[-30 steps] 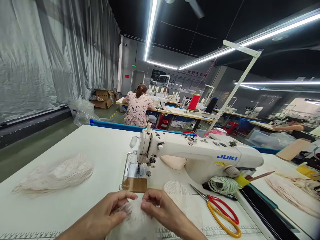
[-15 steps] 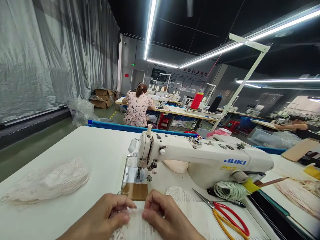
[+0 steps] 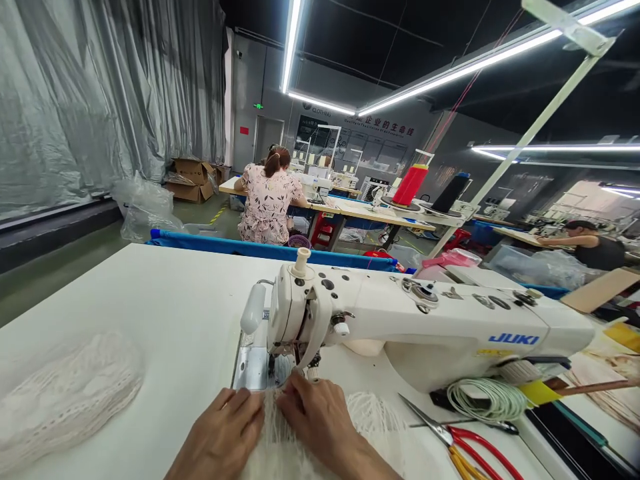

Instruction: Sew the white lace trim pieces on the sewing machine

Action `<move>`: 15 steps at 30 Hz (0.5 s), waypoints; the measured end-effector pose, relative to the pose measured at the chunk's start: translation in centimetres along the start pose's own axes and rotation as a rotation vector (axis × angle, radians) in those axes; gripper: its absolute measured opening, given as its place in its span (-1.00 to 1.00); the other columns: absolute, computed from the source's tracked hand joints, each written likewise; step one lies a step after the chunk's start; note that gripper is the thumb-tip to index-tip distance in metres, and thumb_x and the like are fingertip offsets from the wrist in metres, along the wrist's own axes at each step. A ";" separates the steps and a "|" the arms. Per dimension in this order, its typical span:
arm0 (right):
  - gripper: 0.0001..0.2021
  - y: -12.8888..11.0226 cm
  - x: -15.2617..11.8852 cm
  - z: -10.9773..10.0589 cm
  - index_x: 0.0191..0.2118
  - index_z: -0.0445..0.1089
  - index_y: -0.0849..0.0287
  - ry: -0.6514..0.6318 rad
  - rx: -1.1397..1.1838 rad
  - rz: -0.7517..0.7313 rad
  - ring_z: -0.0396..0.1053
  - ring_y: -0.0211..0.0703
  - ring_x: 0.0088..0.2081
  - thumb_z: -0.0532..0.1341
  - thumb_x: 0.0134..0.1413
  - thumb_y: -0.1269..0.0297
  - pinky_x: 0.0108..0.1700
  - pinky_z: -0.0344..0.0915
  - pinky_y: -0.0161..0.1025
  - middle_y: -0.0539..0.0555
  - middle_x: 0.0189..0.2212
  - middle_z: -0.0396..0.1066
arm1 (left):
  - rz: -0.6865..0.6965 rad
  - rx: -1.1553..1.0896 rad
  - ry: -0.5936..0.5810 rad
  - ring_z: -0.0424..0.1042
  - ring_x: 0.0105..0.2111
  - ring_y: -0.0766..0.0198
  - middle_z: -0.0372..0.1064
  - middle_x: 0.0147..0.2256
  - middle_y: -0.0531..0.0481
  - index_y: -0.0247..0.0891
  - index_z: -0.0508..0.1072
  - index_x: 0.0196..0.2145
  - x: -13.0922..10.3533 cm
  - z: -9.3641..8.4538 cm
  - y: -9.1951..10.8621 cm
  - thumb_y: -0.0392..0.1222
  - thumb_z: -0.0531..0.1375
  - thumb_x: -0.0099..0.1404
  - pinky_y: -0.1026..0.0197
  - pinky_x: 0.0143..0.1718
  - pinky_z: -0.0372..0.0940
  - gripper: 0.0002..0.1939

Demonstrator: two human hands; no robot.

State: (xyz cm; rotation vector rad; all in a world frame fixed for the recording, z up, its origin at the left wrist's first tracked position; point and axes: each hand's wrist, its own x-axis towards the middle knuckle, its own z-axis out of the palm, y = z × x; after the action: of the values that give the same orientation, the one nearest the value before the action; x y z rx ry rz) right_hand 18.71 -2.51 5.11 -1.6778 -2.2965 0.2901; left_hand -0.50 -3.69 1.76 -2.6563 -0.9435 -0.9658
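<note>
A white JUKI sewing machine (image 3: 420, 320) stands in front of me, its needle area just beyond my fingers. Sheer white fabric with loose threads (image 3: 275, 427) lies between my hands and reaches the machine's needle plate (image 3: 253, 367). My left hand (image 3: 225, 427) has its fingers closed at the fabric's left edge. On the other side, my right hand (image 3: 315, 410) pinches the fabric close to the presser foot, which is partly hidden by the fingers. More threaded white fabric (image 3: 375, 413) lies to the right of my right hand.
Scissors with red and yellow handles (image 3: 460, 440) and a coil of pale green cord (image 3: 487, 400) lie on the right. A pile of white lace (image 3: 75, 393) sits on the left of the table (image 3: 175, 300). Co-workers (image 3: 270, 197) sit at other tables beyond.
Both hands have moved forward with the fabric, from the table's front to the needle area. The view has shifted closer to the machine.
</note>
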 end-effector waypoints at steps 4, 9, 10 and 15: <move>-0.92 0.0 -1.2 0.2 -0.31 0.32 0.19 0.195 -0.129 -0.212 0.35 0.00 -0.34 0.18 0.00 0.41 -0.36 0.06 -0.20 0.14 -0.39 0.43 | 0.011 0.096 0.015 0.34 -0.25 0.22 0.42 -0.27 -0.04 -0.20 0.42 -0.24 -0.7 1.1 -0.3 -0.35 -0.09 0.37 0.18 -0.15 0.19 -0.70; -0.84 -0.1 -2.5 1.8 -0.45 0.26 0.19 0.494 -0.117 -0.591 0.23 -0.22 -0.51 0.04 0.14 0.41 -0.41 0.02 -0.22 0.02 -0.49 0.37 | -0.011 0.145 -0.043 0.35 -0.21 0.20 0.44 -0.19 -0.03 -0.24 0.42 -0.21 -1.3 1.6 -0.6 -0.37 -0.04 0.33 0.14 -0.14 0.18 -0.75; -0.82 0.0 -2.4 2.0 -0.44 0.28 0.20 0.506 -0.122 -0.585 0.24 -0.22 -0.51 0.04 0.17 0.37 -0.41 0.02 -0.21 0.02 -0.49 0.37 | -0.003 0.149 -0.046 0.35 -0.21 0.19 0.44 -0.18 -0.04 -0.26 0.41 -0.19 -1.2 1.7 -0.7 -0.37 -0.04 0.33 0.13 -0.13 0.18 -0.75; -0.84 1.2 -0.6 1.5 -0.26 0.37 0.20 0.521 -0.189 -0.556 0.33 -0.19 -0.41 0.15 0.15 0.22 -0.28 0.10 -0.15 0.03 -0.29 0.47 | -0.040 0.117 0.015 0.36 -0.26 0.18 0.44 -0.21 -0.03 -0.24 0.38 -0.16 0.4 2.3 -1.9 -0.44 -0.03 0.27 0.10 -0.21 0.23 -0.72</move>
State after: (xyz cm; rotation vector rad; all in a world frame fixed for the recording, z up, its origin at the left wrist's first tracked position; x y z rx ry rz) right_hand 19.42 -2.71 3.20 -0.9521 -2.2919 -0.4400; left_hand -0.22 -1.22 0.09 -2.5394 -1.0215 -0.9075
